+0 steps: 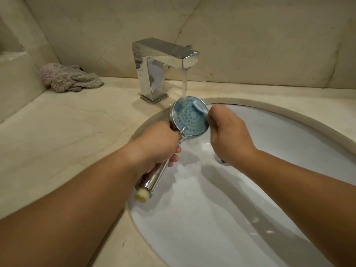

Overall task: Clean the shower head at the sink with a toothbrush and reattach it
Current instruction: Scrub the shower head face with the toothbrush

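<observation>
My left hand (pixel 158 143) grips the chrome handle of the shower head (pixel 189 118), holding it over the white sink (pixel 279 132). Its round blue nozzle face points up at me, under the stream from the chrome faucet (pixel 161 60). The handle's cream threaded end (pixel 142 195) sticks out below my left wrist. My right hand (pixel 229 135) holds a pale blue toothbrush (pixel 200 107), its head lying against the upper right of the nozzle face. The toothbrush handle is hidden inside my fist.
Water runs from the faucet onto the top rim of the shower head. A crumpled grey-pink cloth (pixel 69 78) lies on the beige marble counter (pixel 67 132) at the back left. The sink drain (pixel 221 159) shows partly under my right wrist.
</observation>
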Demonstrator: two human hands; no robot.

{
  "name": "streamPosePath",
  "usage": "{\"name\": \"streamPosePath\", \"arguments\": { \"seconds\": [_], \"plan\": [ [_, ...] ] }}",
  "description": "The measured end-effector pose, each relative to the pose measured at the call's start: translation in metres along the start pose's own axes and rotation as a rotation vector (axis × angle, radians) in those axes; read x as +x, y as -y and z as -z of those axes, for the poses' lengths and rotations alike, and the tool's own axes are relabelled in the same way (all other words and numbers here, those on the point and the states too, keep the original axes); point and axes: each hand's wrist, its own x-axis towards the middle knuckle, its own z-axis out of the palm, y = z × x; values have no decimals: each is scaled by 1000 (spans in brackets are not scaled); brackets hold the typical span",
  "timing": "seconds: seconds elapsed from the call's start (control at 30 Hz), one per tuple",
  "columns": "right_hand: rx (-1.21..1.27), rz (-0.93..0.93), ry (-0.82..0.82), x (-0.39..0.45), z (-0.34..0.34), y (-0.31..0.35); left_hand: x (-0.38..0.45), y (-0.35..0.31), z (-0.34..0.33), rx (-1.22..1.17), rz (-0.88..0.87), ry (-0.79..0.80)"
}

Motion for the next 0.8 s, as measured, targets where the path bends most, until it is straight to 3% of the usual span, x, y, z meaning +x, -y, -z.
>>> {"name": "streamPosePath", "arguments": {
  "seconds": [0.07,0.2,0.3,0.43,0.57,0.7,0.8],
  "plan": [
    [-40,123,40,-1,1,3,2,-1,-2,13,-4,2],
    [-61,31,15,8,9,1,2,-1,-3,48,-10,-1],
    [-153,286,123,-4,0,12,4,0,-1,92,-13,-25],
    [-148,124,58,9,5,6,3,-2,-1,111,-29,-29],
    [-189,305,125,-4,0,14,1,-3,-1,126,-39,-19],
    [-147,75,30,12,9,13,0,-4,-2,104,-38,-14],
    [-180,257,93,0,4,17,0,-3,-2,101,-39,-12]
  ]
}}
